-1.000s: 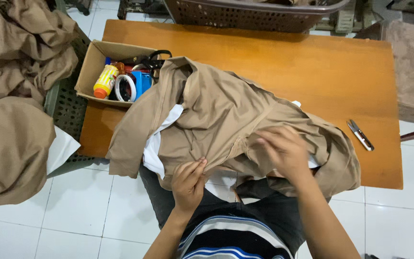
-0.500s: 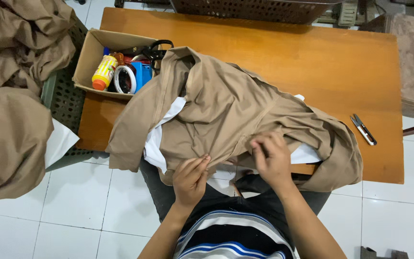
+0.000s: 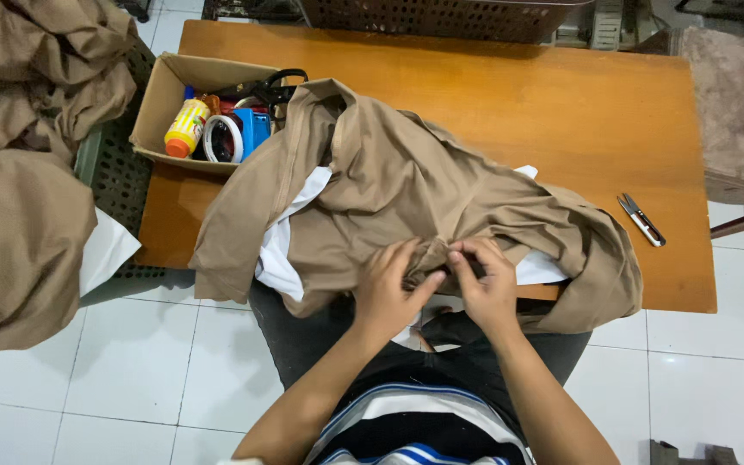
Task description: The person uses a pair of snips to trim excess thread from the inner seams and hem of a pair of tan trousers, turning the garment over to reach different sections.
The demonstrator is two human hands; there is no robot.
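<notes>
**Hands meet on the garment's near edge**

Since half a second ago, the left hand (image 3: 387,293) and right hand (image 3: 486,284) have closed together, pinching a bunched fold of the tan garment (image 3: 406,185), apparently a seam. It sprawls crumpled beyond the pinch, across the table (image 3: 561,103), white lining showing.

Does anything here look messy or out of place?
Mostly the cloth. The tan garment lies crumpled, spilling over the table's near edge, bunched between the left hand and right hand. More tan fabric is heaped beside the table. The small snips lie alone near the table's edge.
</notes>
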